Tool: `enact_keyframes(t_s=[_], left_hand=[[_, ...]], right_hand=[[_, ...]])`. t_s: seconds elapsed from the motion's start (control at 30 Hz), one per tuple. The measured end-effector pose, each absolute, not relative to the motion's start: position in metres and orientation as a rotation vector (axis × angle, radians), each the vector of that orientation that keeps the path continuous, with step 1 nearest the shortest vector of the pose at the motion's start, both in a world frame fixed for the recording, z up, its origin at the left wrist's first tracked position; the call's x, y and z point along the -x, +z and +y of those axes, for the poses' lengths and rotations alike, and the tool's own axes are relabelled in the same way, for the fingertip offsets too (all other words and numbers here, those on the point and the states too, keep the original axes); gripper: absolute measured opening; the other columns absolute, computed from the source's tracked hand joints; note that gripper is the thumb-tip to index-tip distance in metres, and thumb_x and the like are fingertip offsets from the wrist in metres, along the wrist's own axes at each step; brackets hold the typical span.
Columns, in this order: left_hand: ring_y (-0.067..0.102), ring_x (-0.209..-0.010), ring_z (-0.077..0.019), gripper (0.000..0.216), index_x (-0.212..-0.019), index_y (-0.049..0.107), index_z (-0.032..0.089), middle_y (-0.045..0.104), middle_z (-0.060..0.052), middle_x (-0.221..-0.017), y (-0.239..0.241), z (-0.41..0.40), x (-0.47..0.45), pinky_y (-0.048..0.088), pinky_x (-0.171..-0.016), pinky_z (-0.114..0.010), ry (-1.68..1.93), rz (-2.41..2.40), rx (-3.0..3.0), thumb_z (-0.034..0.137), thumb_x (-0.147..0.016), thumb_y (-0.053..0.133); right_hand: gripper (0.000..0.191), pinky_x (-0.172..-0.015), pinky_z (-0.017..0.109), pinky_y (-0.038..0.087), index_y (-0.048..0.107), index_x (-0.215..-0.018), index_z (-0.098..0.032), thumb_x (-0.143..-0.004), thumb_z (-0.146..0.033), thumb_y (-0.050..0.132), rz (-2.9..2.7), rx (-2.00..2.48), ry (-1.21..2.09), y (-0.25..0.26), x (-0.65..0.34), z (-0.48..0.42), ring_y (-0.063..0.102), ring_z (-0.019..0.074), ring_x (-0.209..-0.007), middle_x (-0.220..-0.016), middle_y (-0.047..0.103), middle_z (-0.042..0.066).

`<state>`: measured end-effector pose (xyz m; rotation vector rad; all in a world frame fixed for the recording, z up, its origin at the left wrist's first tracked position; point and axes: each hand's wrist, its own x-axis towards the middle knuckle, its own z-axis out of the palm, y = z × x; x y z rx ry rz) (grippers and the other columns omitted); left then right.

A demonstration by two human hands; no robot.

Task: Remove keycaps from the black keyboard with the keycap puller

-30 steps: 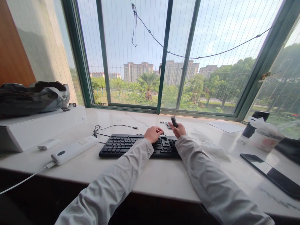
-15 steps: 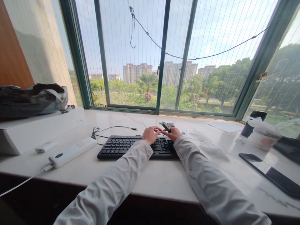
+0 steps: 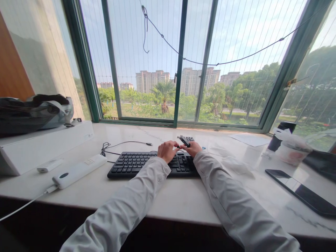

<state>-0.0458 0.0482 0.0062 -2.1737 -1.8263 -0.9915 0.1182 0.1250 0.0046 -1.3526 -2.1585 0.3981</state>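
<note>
A black keyboard [image 3: 136, 161] lies on the pale tabletop, partly covered by my forearms. Above its right half, my left hand [image 3: 167, 151] is closed in a pinch at a small dark piece [image 3: 178, 147], too small to name for certain. My right hand [image 3: 194, 148] grips a slim black tool [image 3: 184, 141] with a greyish far end, tilted up and to the left; its kind is unclear. The fingertips of both hands nearly meet at the small piece. Behind the hands, part of a number pad shows.
A black cable [image 3: 126, 142] runs behind the keyboard. To the left are a white power strip [image 3: 81, 169], a small white device [image 3: 49, 165] and a white box [image 3: 47, 147] under a dark bag. At right lie clear plastic wrapping [image 3: 236, 166], a phone [image 3: 299, 190] and a bagged cup [image 3: 292, 152].
The view has shifted slightly. My left fingers have turned a little at the small dark piece, which shows more plainly; my right hand keeps its hold on the tool.
</note>
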Motion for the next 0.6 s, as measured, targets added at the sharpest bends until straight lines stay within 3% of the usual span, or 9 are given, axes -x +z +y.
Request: enact_keyframes(t_s=[0.23,0.47,0.6], left_hand=[[0.063,-0.097,-0.0212,0.025,-0.098,0.072,0.034,0.071,0.000,-0.102,0.007,0.051,0.048,0.046,-0.082,-0.031,-0.906,-1.828,2.150,0.043,-0.087,0.051],[0.062,-0.098,-0.0224,0.027,-0.097,0.073,0.032,0.071,-0.002,-0.104,0.013,0.051,0.052,0.046,-0.085,-0.031,-0.985,-1.885,2.144,0.046,-0.084,0.055],[0.062,-0.101,-0.0220,0.026,-0.099,0.073,0.030,0.071,-0.001,-0.104,0.027,0.064,0.058,0.045,-0.089,-0.031,-0.975,-1.858,2.128,0.042,-0.085,0.054]], right_hand=[[0.033,-0.071,0.036,0.044,0.072,-0.095,-0.026,-0.077,-0.048,0.055,-2.021,1.858,0.078,0.012,-0.141,0.126,0.061,0.0269,-0.086,-0.095,0.066,0.012],[0.033,-0.067,0.038,0.040,0.066,-0.102,-0.010,-0.077,-0.031,0.060,-2.111,1.950,-0.026,0.008,-0.150,0.122,0.060,0.0289,-0.087,-0.100,0.063,0.021],[0.029,-0.069,0.039,0.042,0.066,-0.101,-0.011,-0.076,-0.026,0.060,-2.161,1.941,-0.003,0.008,-0.146,0.121,0.061,0.0299,-0.089,-0.100,0.063,0.020]])
